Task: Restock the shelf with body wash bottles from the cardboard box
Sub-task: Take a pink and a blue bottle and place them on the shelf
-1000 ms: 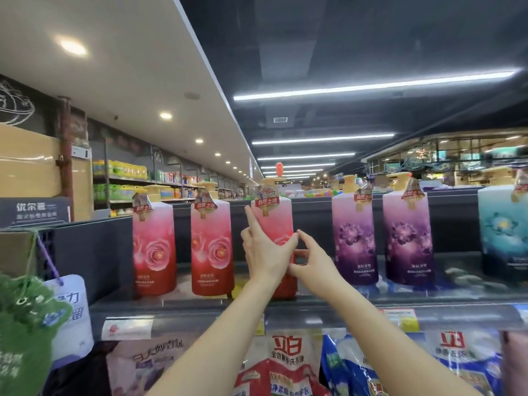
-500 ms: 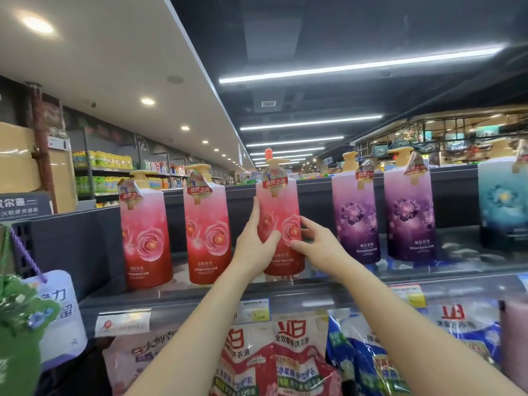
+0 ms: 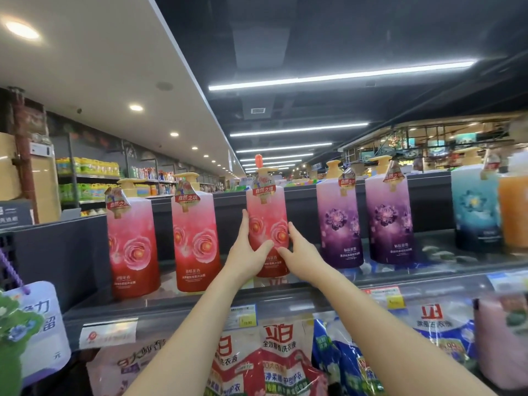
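Both hands are clamped on one red body wash bottle (image 3: 267, 212) on the top shelf (image 3: 200, 307). The left hand (image 3: 245, 252) lies along its left side with the thumb laid across the front. The right hand (image 3: 300, 252) grips the right side, and its far fingers are hidden behind the bottle. The two thumbs cover the lower label, and the wrists hide the corners of the base, so I cannot tell whether it rests on the shelf or hangs just above it. The bottle stands upright with a paper tag at its pump neck.

To its left stand two more red bottles (image 3: 133, 247) side by side and apart from it. To its right is a pair of purple bottles (image 3: 338, 221). Further right are a teal bottle (image 3: 475, 207) and an orange one (image 3: 514, 212) — that last is blurred and cut off by the frame edge.

Under the shelf lip, price tags (image 3: 243, 317) are too smeared to read. Below them, detergent bags (image 3: 274, 361) are crossed by both forearms and cropped at the bottom. At far left a hanging card (image 3: 40, 324) on a purple cord shows only in part — its print is cut off.
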